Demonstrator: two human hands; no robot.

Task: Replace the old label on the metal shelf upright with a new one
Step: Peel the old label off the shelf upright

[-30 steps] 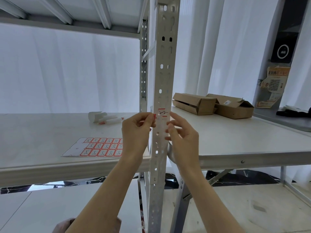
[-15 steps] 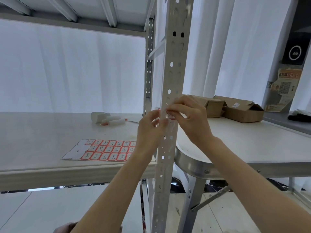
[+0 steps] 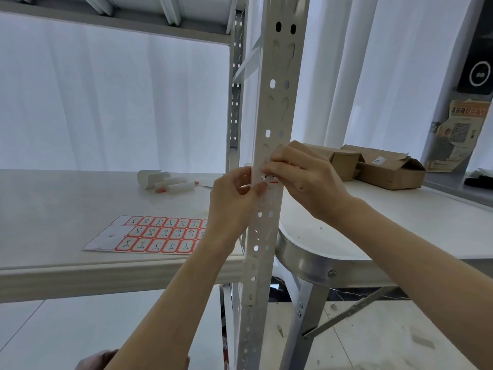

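The white perforated metal shelf upright [image 3: 269, 102] runs top to bottom through the middle of the view. A small red-bordered label [image 3: 271, 180] with handwriting is stuck on its front, mostly hidden by fingers. My right hand [image 3: 306, 180] has curled fingertips picking at the label's upper edge. My left hand [image 3: 234, 201] grips the upright's left edge just beside the label, thumb on the front face. A sheet of red-bordered labels [image 3: 160, 235] lies flat on the shelf board to the left.
White marker pens and a small white box [image 3: 165, 181] lie further back on the shelf board [image 3: 66, 204]. Right of the upright stands a table with a metal rim [image 3: 306, 260], carrying brown cardboard boxes [image 3: 386, 169]. White curtains hang behind.
My right hand rose from below the label to its top edge and now covers most of it. My left hand stayed at the upright's left edge. The view moved closer.
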